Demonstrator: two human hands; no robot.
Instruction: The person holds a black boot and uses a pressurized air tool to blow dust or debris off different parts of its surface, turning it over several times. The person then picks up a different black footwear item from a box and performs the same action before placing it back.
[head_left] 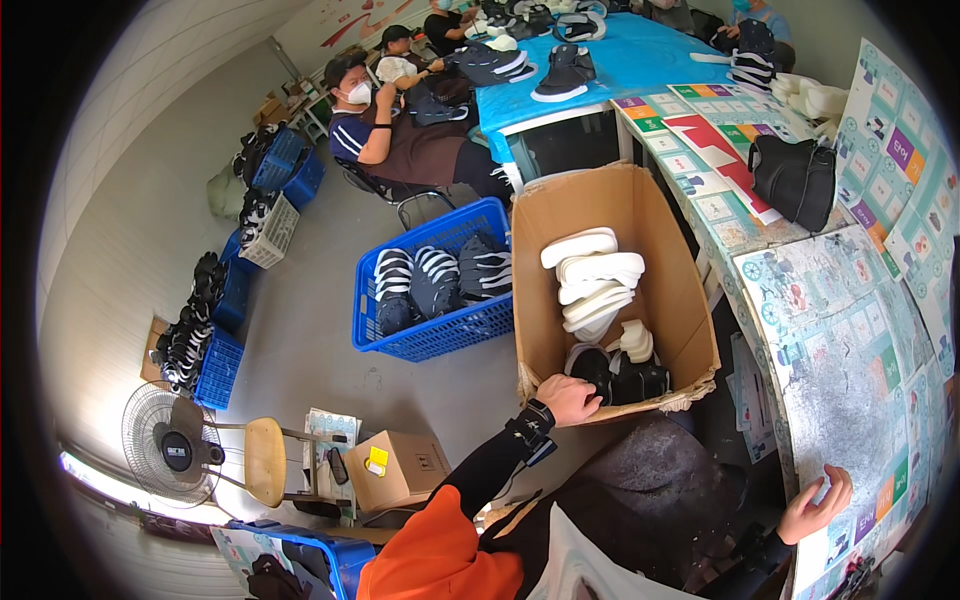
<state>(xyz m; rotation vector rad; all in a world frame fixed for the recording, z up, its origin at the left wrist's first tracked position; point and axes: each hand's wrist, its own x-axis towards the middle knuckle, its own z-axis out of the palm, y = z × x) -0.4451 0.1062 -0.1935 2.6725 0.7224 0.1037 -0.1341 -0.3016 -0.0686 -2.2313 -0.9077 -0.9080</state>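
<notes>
An open cardboard box (690, 330) stands in front of me. White shoe soles (600, 272) are piled inside it, with black shoes (628, 378) at its near end. My left hand (569, 398) is at the box's near left corner, its fingers curled over the rim next to the black shoes. To the right, my right hand (815, 505) rests at the edge of a worktable (840, 380) covered with printed sheets. Its fingers are apart, and nothing shows in them.
A blue basket (430, 335) of black-and-white shoes (436, 278) sits left of the box. Farther off, people work along a blue-covered table (630, 60). A black shoe upper (793, 182) lies on the worktable. A fan (175, 450), chair (265, 462) and small carton (398, 470) stand at left.
</notes>
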